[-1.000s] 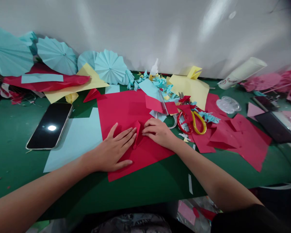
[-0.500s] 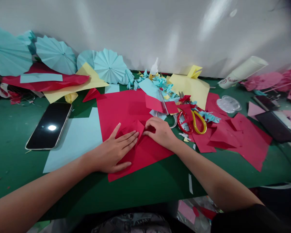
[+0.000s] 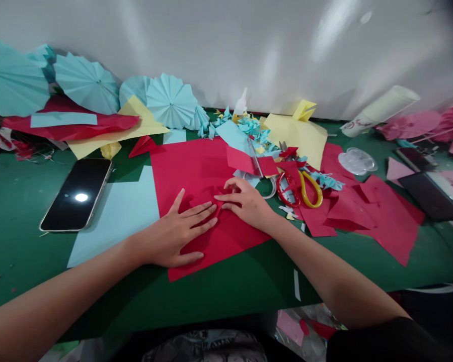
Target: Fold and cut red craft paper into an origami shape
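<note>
A large red sheet (image 3: 196,161) lies on the green table, partly over a light blue sheet (image 3: 117,216). My left hand (image 3: 177,229) rests flat on the red sheet with its fingers spread, the fingertips on a small folded red piece (image 3: 218,195). From the right, my right hand (image 3: 245,201) touches that same piece with thumb and fingertips brought close together. The red piece blends with the sheet under it, and the left fingers hide part of it.
Red- and yellow-handled scissors (image 3: 310,190) lie right of the sheet among paper scraps and a tape roll (image 3: 269,190). A phone (image 3: 77,195) lies left. Blue paper fans (image 3: 171,103) and a glue bottle (image 3: 240,103) stand behind. Red sheets (image 3: 392,216) lie farther right.
The raised tip of the small red piece is now lower. My right hand's fingers have moved slightly left onto it and straightened a little. My left hand has hardly moved.
</note>
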A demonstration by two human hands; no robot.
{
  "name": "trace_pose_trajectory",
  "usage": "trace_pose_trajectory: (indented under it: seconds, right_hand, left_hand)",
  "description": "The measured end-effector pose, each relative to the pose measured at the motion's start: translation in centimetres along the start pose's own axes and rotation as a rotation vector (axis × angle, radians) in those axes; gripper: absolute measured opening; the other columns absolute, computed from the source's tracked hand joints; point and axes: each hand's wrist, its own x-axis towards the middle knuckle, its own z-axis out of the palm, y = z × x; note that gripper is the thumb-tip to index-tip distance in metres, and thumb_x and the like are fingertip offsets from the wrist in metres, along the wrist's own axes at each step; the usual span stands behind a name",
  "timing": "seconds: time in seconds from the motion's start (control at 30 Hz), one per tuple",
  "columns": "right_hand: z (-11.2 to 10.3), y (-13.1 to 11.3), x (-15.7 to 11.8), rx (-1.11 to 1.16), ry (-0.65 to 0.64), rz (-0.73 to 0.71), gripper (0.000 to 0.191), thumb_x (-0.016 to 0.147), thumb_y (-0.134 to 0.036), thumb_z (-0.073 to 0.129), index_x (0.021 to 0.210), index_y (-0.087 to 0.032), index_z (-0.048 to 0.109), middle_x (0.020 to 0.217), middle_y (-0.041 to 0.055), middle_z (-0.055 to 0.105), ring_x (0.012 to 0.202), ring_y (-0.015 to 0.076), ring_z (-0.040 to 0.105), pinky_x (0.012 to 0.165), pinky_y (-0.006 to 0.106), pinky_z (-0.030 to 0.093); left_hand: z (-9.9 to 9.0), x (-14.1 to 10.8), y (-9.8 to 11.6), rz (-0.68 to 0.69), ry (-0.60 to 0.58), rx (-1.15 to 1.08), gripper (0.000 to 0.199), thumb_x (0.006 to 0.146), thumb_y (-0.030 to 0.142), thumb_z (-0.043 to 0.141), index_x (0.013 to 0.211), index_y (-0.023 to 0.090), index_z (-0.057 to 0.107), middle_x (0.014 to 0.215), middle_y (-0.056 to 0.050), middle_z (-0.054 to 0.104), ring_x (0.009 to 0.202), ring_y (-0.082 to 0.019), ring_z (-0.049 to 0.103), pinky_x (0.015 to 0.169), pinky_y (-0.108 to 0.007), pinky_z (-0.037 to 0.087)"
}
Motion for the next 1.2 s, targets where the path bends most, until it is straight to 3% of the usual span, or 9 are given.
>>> trace_pose_trajectory:
  seconds: [0.4, 0.63, 0.9, 1.2]
  right_hand:
    - [-0.4, 0.2, 0.0, -0.067, -0.024, -0.047, 0.022, 0.085, -0.026, 0.055, 0.099, -0.017, 0.07, 0.095, 0.0098, 0.049, 0.086, 0.0192, 0.048, 0.071, 0.035, 0.043]
    - [-1.7, -0.8, 0.2, -0.206, -0.219, -0.25, 0.026, 0.089, -0.025, 0.047, 0.086, -0.019, 0.071, 0.087, 0.0066, 0.05, 0.081, 0.0163, 0.046, 0.074, 0.035, 0.03]
    - [-2.5, -0.5, 0.4, -0.36, -0.21, -0.148, 0.027, 0.089, -0.033, 0.048, 0.087, -0.023, 0.073, 0.078, 0.0037, 0.049, 0.075, 0.0154, 0.041, 0.071, 0.034, 0.021]
    - [-2.4, -0.6, 0.3, -0.434, -0.198, -0.103, 0.027, 0.09, -0.031, 0.047, 0.093, -0.019, 0.071, 0.08, 0.0049, 0.054, 0.08, 0.0168, 0.044, 0.073, 0.035, 0.021]
  left_hand:
    - [-0.3, -0.3, 0.1, 0.005, 0.047, -0.06, 0.05, 0.084, 0.039, 0.051, 0.131, 0.022, 0.045, 0.142, -0.013, 0.037, 0.134, -0.034, 0.027, 0.103, -0.066, -0.006]
    - [-0.1, -0.2, 0.0, 0.007, 0.079, -0.043, 0.049, 0.084, 0.039, 0.052, 0.13, 0.023, 0.047, 0.143, -0.012, 0.036, 0.134, -0.034, 0.026, 0.102, -0.067, -0.007]
    - [-0.2, 0.0, 0.0, 0.0, 0.082, -0.058, 0.048, 0.083, 0.039, 0.053, 0.127, 0.021, 0.05, 0.138, -0.013, 0.043, 0.131, -0.034, 0.031, 0.102, -0.066, -0.007]
    - [0.4, 0.1, 0.7, 0.002, 0.176, -0.051, 0.042, 0.084, 0.039, 0.052, 0.117, 0.015, 0.059, 0.13, -0.015, 0.052, 0.128, -0.032, 0.038, 0.106, -0.062, -0.005]
